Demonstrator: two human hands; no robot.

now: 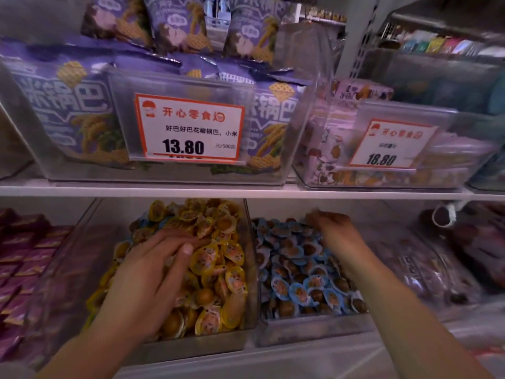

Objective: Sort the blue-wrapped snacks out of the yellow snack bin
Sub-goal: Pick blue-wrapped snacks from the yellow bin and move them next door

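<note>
Fingers of your left hand lie straight and close together, flat across the pile in the yellow snack bin, thumb alongside. They grip nothing that shows, and they look set to rake the top layer aside and turn up strays. Your right hand is over the neighbouring blue snack bin, fingers curled downward at the back of the heap. Blur hides whether they pinch a piece or have let one go, so I can't tell. That reach suggests this bin is where strays go. Blue-wrapped snacks peek out at the yellow bin's back left, just beyond your left fingertips. They are small round cups with pale blue rims, against the yellow-wrapped snacks around them.
</note>
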